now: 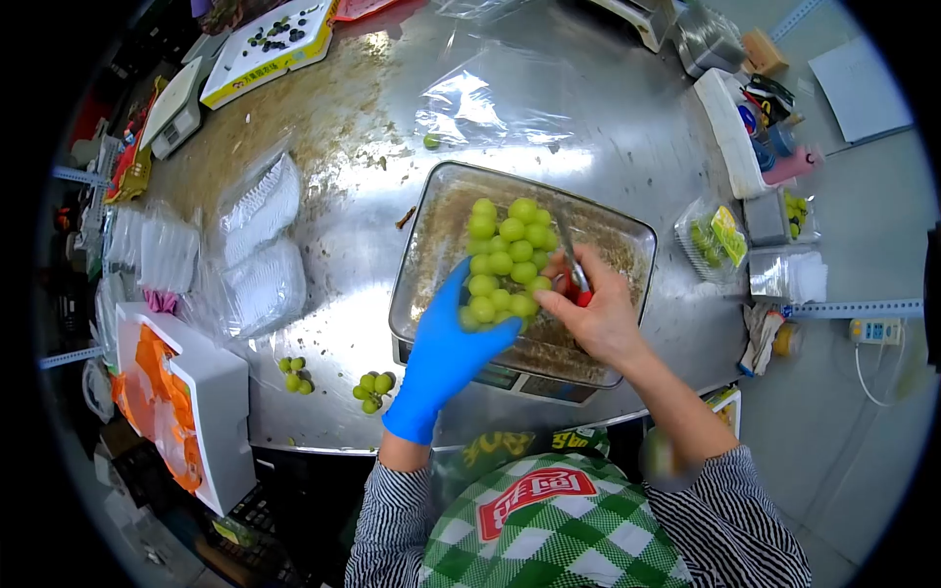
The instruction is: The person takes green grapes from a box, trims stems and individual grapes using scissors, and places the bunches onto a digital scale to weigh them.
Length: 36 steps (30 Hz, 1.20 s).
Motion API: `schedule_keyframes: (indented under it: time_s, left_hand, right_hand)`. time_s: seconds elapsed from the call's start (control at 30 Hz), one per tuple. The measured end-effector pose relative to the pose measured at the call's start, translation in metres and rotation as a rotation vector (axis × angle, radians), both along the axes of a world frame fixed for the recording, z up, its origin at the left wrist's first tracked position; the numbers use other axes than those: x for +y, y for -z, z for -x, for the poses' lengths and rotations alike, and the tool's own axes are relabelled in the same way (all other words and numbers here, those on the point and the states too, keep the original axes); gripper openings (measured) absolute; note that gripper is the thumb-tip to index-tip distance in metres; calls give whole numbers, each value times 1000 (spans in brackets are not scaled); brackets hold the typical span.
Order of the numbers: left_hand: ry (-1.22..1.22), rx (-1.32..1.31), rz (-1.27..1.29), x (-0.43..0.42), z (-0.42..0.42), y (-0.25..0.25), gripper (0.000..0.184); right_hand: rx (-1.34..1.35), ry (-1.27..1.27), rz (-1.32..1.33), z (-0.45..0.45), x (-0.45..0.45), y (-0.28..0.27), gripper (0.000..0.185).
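Note:
A bunch of green grapes [512, 249] is over a worn metal tray [420, 245], which rests on a scale [549, 388]. My left hand [446, 338], in a blue glove, is closed round the lower left side of the bunch. At its right side, my right hand [603, 309], bare, grips scissors with red handles [580, 292]. Their blades point up and away, along the right edge of the grapes. My fingers partly hide the handles, and the stem cannot be made out.
Two small grape clusters [373, 390] lie near the front edge. Clear packages with white padding [263, 284] lie to the left, beside a white foam box [211, 412]. A clear plastic bag [500, 98] lies behind the tray. A packed grape box [711, 240] stands at right.

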<state>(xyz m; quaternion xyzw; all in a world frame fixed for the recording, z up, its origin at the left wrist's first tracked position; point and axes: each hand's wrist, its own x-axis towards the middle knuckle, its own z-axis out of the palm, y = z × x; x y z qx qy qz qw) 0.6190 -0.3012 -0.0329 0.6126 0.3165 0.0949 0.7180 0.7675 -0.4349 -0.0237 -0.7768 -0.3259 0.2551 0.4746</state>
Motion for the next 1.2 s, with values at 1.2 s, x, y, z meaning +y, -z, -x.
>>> schedule_keyframes:
  time_s: [1.2]
  left_hand:
    - [9, 57, -380, -25, 7, 20, 84]
  right_hand:
    - [48, -530, 637, -24, -51, -69, 37]
